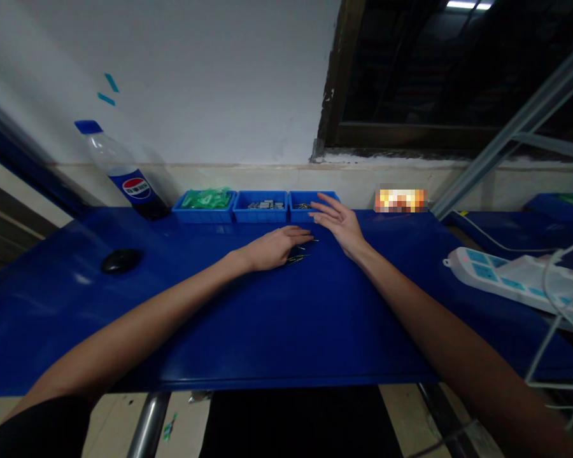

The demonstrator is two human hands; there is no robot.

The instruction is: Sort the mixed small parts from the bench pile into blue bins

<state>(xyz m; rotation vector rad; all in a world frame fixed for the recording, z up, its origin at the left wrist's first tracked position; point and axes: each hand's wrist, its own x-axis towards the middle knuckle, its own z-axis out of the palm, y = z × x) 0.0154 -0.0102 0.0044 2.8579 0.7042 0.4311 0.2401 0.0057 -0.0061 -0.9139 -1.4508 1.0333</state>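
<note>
My left hand rests low over the blue table, palm down, fingers pressed together and pointing right. Beneath and beside its fingertips lie several thin, brass-coloured pins; whether the fingers hold any of them is hidden. My right hand is raised in front of the right blue bin, its fingers spread apart and holding nothing visible. Small metallic parts lie in that bin, partly covered by the hand. The middle bin holds grey metal pieces, and the left bin holds green plastic packets.
A cola bottle stands at the back left, with a black mouse-like object in front of it. A white power strip with cables lies on the right, near a slanted metal frame. A blurred bright box sits by the wall.
</note>
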